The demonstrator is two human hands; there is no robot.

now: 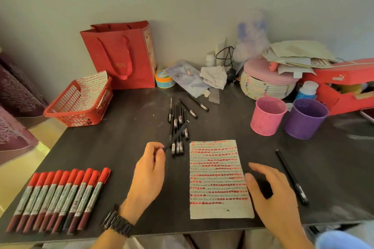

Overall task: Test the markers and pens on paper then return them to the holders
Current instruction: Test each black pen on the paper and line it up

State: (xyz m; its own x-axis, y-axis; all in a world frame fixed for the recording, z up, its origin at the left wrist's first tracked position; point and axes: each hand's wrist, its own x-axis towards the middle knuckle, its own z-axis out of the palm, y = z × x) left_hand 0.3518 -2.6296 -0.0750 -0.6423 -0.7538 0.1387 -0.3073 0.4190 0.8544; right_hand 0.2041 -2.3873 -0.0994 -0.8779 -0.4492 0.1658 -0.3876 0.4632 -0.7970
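The left hand (150,168) pinched a black pen (175,137) by its end over the pen pile (179,115); the right hand (273,194) hung spread beside the paper (220,211). Light, stiff, slick: likely steadier gripped mid-barrel

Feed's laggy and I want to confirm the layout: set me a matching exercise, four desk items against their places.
1 red markers
2 pink holder
3 paper
4 lone black pen

A lying right of the right hand
B row at near left of the desk
C beside the purple holder
D centre, rows of red marks

Pairs: 1-B, 2-C, 3-D, 4-A
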